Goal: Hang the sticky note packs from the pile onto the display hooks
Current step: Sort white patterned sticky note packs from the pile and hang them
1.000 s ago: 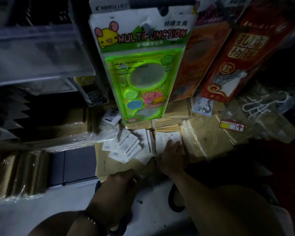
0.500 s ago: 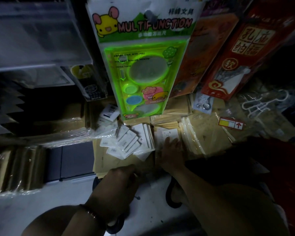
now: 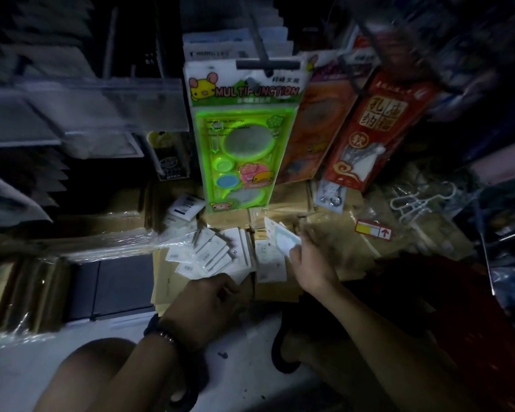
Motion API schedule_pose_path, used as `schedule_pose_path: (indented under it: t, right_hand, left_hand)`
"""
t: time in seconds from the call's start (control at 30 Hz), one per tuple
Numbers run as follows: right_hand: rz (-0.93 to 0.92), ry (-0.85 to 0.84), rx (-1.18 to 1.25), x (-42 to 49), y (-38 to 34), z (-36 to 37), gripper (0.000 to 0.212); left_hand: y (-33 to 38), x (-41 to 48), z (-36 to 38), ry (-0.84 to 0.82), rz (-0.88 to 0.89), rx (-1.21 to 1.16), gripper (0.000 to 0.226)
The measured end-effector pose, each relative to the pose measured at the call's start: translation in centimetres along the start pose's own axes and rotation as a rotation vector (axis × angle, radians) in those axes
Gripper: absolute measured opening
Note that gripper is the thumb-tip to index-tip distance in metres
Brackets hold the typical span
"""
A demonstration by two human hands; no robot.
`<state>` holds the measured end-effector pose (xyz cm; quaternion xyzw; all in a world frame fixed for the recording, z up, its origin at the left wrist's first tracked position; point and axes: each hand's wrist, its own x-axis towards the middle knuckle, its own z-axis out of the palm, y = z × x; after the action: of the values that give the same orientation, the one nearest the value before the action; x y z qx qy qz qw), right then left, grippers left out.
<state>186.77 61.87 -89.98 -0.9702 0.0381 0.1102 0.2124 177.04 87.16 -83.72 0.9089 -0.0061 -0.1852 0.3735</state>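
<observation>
One sticky note pack (image 3: 285, 239) is pinched in the fingers of the right hand (image 3: 311, 263), lifted and tilted above the brown paper stacks (image 3: 339, 254). The left hand (image 3: 208, 304) has its fingers curled at the front edge of those stacks, knuckles up; whether they hold anything cannot be told. Just beyond them the pile of packs (image 3: 211, 252) lies fanned out on the stacks. Higher up, a green ruler card (image 3: 238, 150) hangs on a display hook (image 3: 257, 37).

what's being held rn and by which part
The right hand pinches one sticky note pack by its near end, above the pile. The left hand curls at the pile's near edge; whether it grips anything cannot be told.
</observation>
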Motion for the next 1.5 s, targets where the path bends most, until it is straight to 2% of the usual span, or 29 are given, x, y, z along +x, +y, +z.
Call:
schedule_pose_path:
  t: [0.07,0.13,0.23,0.33,0.43,0.53,0.7,0.73,0.93,1.03,1.23,1.33,1.5]
  right_hand:
    - [0.056,0.088,0.388,-2.0,-0.8,-2.0,0.035]
    - [0.12,0.134,0.655,-4.4,-1.9,-3.3,0.026]
    - [0.235,0.121,1.017,-7.8,-3.9,-4.3,0.022]
    - [0.239,0.051,1.248,-10.7,-5.4,-4.9,0.024]
    - [0.176,0.044,1.258,-13.1,-6.3,-5.4,0.039]
    - [0.129,0.059,1.183,-15.2,-7.2,-6.8,0.043]
    - [-0.051,0.075,1.095,-18.7,-9.5,-12.8,0.021]
    - [-0.096,0.088,1.094,-19.2,-10.0,-14.1,0.022]
    - [-0.404,0.203,1.038,-19.4,-13.1,-21.8,0.055]
    - [-0.52,0.213,1.003,-19.6,-15.3,-26.3,0.061]
    - [-0.681,0.247,0.928,-20.0,-19.4,-35.1,0.07]
    - [-0.743,0.277,0.901,-20.6,-21.0,-39.3,0.071]
    - [-0.815,0.367,0.942,-20.5,-22.6,-45.7,0.065]
  left_hand:
    - [0.3,-0.2,0.3,0.018,-0.038,-0.033,0.006]
    - [1.3,-0.6,0.4,0.027,-0.104,-0.176,0.015]
    - [3.9,-1.5,0.6,0.001,-0.27,-0.623,0.029]
    - [6.6,-2.9,0.1,-0.043,-0.282,-1.016,0.02]
    - [8.1,-5.0,-0.2,-0.036,-0.195,-1.187,0.028]
    - [8.9,-7.2,-0.6,0.05,-0.102,-1.117,0.03]
    - [11.2,-10.4,-3.3,0.146,0.005,-1.033,0.032]
    - [12.0,-11.0,-4.0,0.157,0.021,-1.033,0.033]
    - [16.3,-13.2,-9.7,0.235,0.158,-0.999,0.033]
    - [19.3,-14.5,-13.4,0.299,0.234,-0.932,0.033]
    - [25.2,-16.3,-21.6,0.418,0.442,-0.772,0.046]
    - [28.5,-17.2,-25.2,0.409,0.494,-0.759,0.055]
    - [32.5,-18.0,-30.5,0.4,0.575,-0.755,0.034]
